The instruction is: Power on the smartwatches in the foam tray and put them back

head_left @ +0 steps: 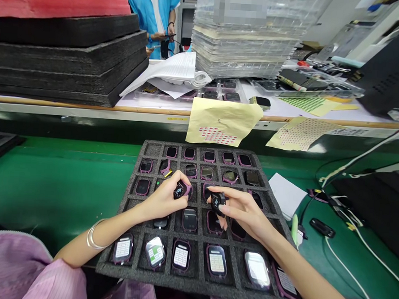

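A black foam tray (191, 282) with square compartments holds rows of purple-framed smartwatches; several in the front row, such as one watch (181, 255), have lit screens. Above the tray's middle, my left hand (168, 195) grips a purple-edged watch (180, 190) whose dark face shows a lit display. To its right, my right hand (241, 210) holds a dark watch (217, 202) between thumb and fingers, its display also lit. The two held watches are apart. One watch (165, 166) in the second row sits tilted, with a yellow tab beside it.
Black foam sheets (56, 59) are stacked on the shelf at left, clear plastic trays (239, 43) at its centre. Yellow papers (223, 119) hang from the shelf edge. White paper (287, 195), cables and a small black device (322, 228) lie right. A person in blue (160, 12) stands behind.
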Demonstrator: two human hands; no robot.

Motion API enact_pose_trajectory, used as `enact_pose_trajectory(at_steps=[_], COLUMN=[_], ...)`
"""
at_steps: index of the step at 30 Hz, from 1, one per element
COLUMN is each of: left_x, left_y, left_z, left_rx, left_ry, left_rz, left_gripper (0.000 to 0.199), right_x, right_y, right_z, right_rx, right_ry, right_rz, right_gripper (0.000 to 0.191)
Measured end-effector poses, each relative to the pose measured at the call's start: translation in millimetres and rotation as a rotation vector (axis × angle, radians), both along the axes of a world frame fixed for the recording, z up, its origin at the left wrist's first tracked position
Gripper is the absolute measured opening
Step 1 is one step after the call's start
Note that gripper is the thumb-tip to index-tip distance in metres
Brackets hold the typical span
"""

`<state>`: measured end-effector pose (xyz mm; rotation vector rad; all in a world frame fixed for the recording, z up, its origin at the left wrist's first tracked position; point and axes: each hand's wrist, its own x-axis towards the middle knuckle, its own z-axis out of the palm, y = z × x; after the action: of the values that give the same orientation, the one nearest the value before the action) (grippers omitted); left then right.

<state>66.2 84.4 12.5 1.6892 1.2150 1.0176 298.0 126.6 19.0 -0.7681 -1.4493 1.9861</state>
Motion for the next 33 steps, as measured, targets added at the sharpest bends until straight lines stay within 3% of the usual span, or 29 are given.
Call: enact_pose_trajectory(at_steps=[5, 12, 18, 33], left_x=[0.7, -0.3, -0.1, -1.8], left_y=[-0.1, -0.4, 0.0, -0.3], left_z=[-1.2, -1.1, -1.1, -5.8], left_rx=[0.012, 0.024, 0.025, 0.016], left_ry=[-0.029, 0.002, -0.027, -0.076], left_rz=[0.014, 0.035, 0.043, 0.076], left_gripper=[0.023, 0.025, 0.023, 0.025], right_x=[1.9, 0.7, 2.0, 0.5], right_y=[4.3, 0.0, 3.7, 0.3], right_z=[-2.6, 0.7, -2.0, 0.9], right_rx=[0.037, 0.024, 0.041, 0.019], right_ry=[0.033, -0.004, 0.026, 0.005], right_rz=[0.054, -0.024, 0.036, 0.009], right_gripper=[0.043, 0.041, 0.045, 0.042])
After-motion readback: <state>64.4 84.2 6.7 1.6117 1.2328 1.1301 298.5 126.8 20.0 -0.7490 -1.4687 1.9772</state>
